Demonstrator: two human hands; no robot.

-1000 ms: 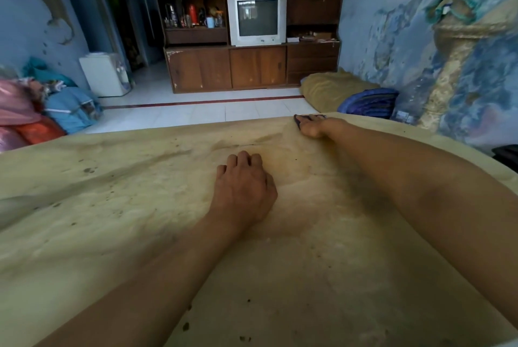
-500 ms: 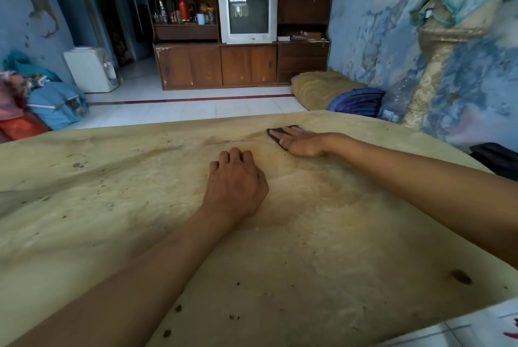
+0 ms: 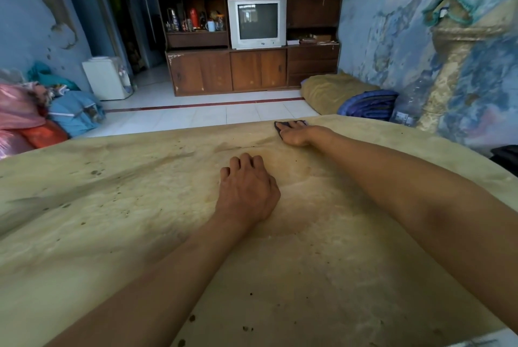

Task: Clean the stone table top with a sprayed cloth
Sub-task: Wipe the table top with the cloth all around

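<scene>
The yellowish stone table top (image 3: pixel 112 206) fills the lower view, stained with dark specks and streaks. My right hand (image 3: pixel 295 133) is stretched out to the far edge and presses flat on a small dark cloth (image 3: pixel 279 126), which shows only beyond my fingertips. My left hand (image 3: pixel 246 189) rests on the middle of the table with its fingers bent and holds nothing.
Beyond the far edge lie a white tiled floor, a wooden cabinet (image 3: pixel 252 72) with a television (image 3: pixel 256 23), and a white dispenser (image 3: pixel 106 77). Bags (image 3: pixel 42 114) are piled at the left. Cushions (image 3: pixel 350 97) and a stone pillar (image 3: pixel 454 66) stand by the right wall.
My right hand pulled the cloth back from the far edge toward me, then pushed it out toward the edge again. My left hand stayed in place.
</scene>
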